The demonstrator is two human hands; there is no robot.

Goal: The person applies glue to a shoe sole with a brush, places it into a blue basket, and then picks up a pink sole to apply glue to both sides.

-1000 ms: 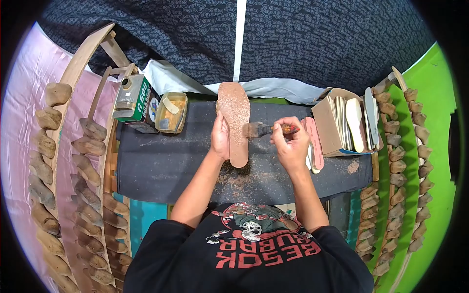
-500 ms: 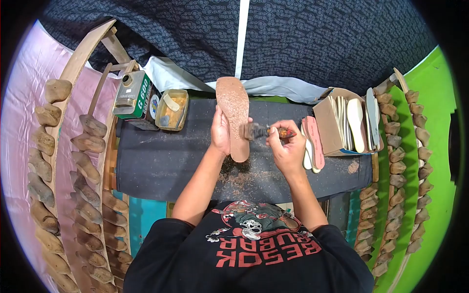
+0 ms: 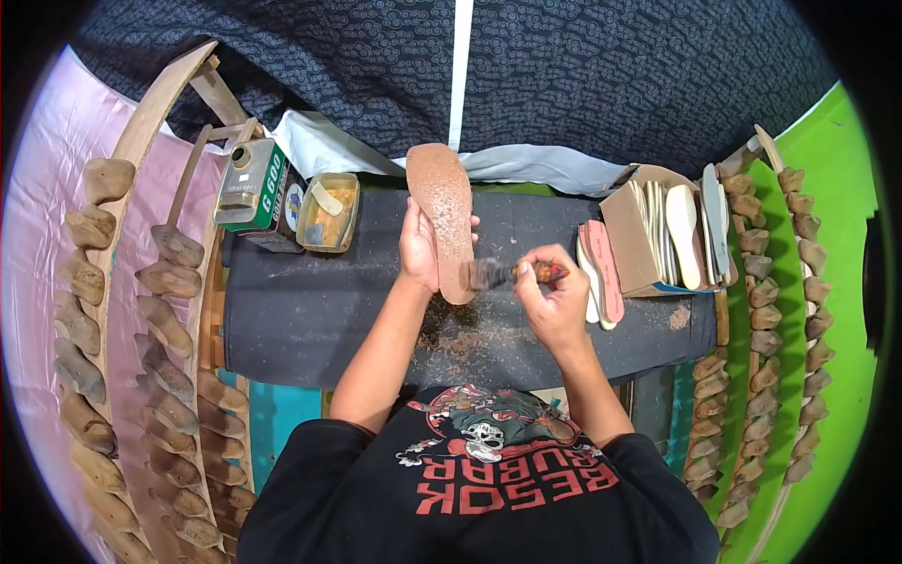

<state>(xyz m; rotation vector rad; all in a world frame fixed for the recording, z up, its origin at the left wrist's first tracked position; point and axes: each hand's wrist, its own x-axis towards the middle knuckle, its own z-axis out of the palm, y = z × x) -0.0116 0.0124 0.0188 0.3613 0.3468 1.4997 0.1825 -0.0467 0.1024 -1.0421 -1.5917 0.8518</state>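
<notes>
My left hand (image 3: 418, 246) is closed around the left edge of a brown shoe sole (image 3: 442, 202), its fingertips showing at the right edge. The sole is held up over the table, toe end away from me, with a rough, shiny, speckled face. In my right hand (image 3: 555, 299) is a brush (image 3: 540, 273) with a red and yellow patterned handle, gripped between thumb and fingers. Its head, smeared by motion, overlaps the sole's right edge near the heel.
Brown crumbs (image 3: 460, 343) litter the dark tabletop (image 3: 310, 310). Pink and cream insoles (image 3: 601, 273) lie right, beside a cardboard box (image 3: 629, 235) of insoles. At left stand a glue can (image 3: 249, 193) and a plastic tub (image 3: 331, 211). Racks of wooden shoe lasts (image 3: 169, 320) flank both sides.
The sole and my left hand have shifted slightly left and up in view. The brush head has moved lower along the sole, towards the heel end.
</notes>
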